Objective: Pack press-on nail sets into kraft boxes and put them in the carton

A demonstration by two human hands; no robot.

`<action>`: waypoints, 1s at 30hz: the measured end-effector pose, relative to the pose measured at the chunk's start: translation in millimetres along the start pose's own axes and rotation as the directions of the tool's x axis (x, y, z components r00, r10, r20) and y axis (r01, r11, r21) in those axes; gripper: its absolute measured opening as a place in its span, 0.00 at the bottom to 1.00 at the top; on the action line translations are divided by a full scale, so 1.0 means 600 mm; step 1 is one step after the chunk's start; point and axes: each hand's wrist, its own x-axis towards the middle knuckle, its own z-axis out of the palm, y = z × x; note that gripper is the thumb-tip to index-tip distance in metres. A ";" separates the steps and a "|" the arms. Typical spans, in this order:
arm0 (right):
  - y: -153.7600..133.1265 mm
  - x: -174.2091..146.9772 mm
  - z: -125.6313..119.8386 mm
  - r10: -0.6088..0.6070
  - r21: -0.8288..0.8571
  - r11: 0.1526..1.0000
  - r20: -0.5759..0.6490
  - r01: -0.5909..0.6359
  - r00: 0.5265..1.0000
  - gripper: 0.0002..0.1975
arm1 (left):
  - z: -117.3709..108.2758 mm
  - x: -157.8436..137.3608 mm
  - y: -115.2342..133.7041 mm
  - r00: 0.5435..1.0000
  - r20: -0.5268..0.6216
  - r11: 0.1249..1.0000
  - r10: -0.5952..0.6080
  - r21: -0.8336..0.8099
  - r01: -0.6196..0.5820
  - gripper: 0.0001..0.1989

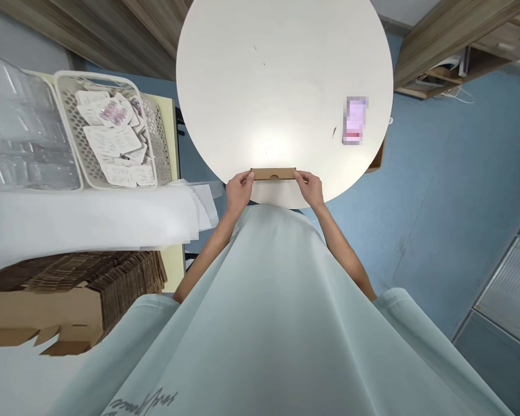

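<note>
A narrow brown cardboard box (274,173) with a half-round notch in its front edge is at the near side of the round white table (260,86). My left hand (239,192) pinches its left end between thumb and fingers. At the opposite end, my right hand (310,188) grips the right corner the same way. The box lies level between both hands, its long side facing me. Whether it rests on the tabletop or is held slightly above, I cannot tell.
On the left side table stand a white basket (162,144) of printed packets, clear plastic containers (17,127), white sheets (95,219) and stacked flat cardboard boxes (125,283). A blurred purple phone-like item (355,120) lies on the round table's right. Wooden furniture (450,40) stands beyond.
</note>
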 end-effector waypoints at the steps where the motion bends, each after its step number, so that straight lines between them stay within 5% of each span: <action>1: 0.000 0.004 0.001 0.006 0.013 1.000 -0.001 -0.006 1.000 0.41 | 0.003 0.004 -0.002 1.000 -0.002 1.000 -0.012 -0.003 0.012 0.19; 13: 0.026 0.054 0.006 -0.021 0.021 1.000 0.057 0.020 0.998 0.43 | 0.027 0.054 -0.058 0.995 0.048 0.988 0.091 -0.126 -0.085 0.25; 30: 0.013 0.058 0.024 -0.089 -0.016 0.996 -0.017 0.089 0.996 0.30 | 0.023 0.071 -0.004 0.999 -0.002 0.997 0.035 -0.062 -0.035 0.17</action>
